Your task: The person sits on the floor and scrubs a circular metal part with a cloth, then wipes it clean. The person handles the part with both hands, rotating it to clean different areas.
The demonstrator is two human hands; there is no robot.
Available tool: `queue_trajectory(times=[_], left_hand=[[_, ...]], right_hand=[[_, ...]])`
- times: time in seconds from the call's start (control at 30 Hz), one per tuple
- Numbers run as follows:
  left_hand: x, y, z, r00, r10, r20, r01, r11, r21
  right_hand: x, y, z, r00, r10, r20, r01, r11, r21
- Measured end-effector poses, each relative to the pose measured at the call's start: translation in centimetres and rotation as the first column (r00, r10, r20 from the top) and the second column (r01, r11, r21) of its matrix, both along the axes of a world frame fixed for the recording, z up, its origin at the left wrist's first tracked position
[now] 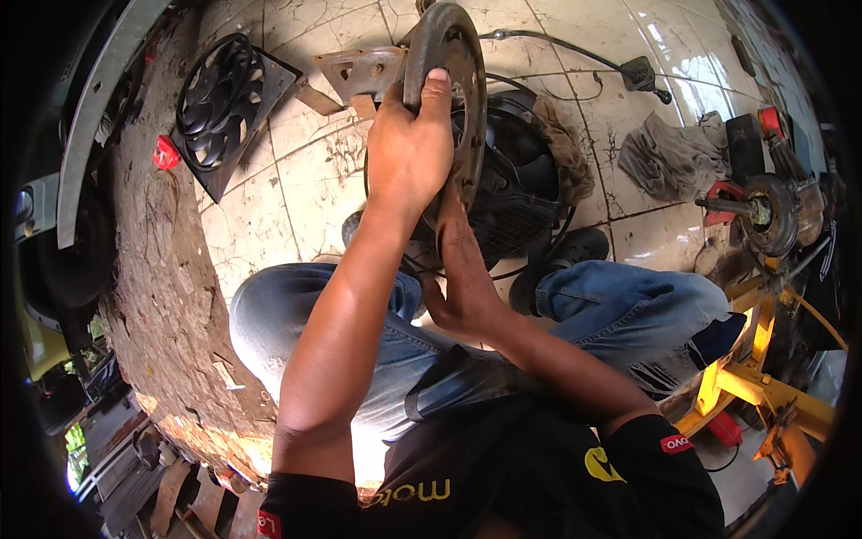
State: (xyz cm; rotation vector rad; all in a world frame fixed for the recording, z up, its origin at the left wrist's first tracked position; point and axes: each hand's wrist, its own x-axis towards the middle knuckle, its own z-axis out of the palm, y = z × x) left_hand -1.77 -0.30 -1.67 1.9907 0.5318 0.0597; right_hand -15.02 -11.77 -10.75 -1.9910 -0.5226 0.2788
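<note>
A thick, round metal disc (479,114), possibly a flywheel or clutch pressure plate, stands nearly on edge before me. Studs or bolts dot its worn face. My left hand (409,151) grips the near-left side of its rim, thumb pointing up along it. Lower down, my right hand (465,283) holds the bottom part, with its fingers laid along the disc and the thumb apart. Some of the fingertips are hidden. Beneath the disc lies a black radiator fan (518,155) on the tiled floor, between my feet.
A second fan in a square shroud (222,101) lies left, near a rusty bracket (363,67). A cable with a gear lever (640,74) crosses the floor. Rags (673,158) lie right, near a greasy wheel-like part (771,215) and a yellow metal frame (731,381).
</note>
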Motion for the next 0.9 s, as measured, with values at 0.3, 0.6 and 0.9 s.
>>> queue_trajectory(times=[0.3, 0.6, 0.9], left_hand=[[-0.3, -0.2, 0.8, 1.000, -0.010, 0.021, 0.010, 1.000, -0.010], [-0.3, -0.3, 1.3, 1.000, 0.020, -0.011, -0.021, 1.000, -0.012], [-0.4, -0.4, 0.8, 0.998, -0.018, 0.067, 0.016, 0.999, 0.030]], right_hand=[[0.9, -0.4, -1.4, 0.999, -0.035, -0.030, 0.035, 0.999, -0.014], [0.9, -0.8, -2.3, 0.981, 0.009, -0.195, -0.051, 0.976, -0.213], [0.5, -0.7, -2.8, 0.985, -0.033, -0.167, -0.032, 0.927, -0.372]])
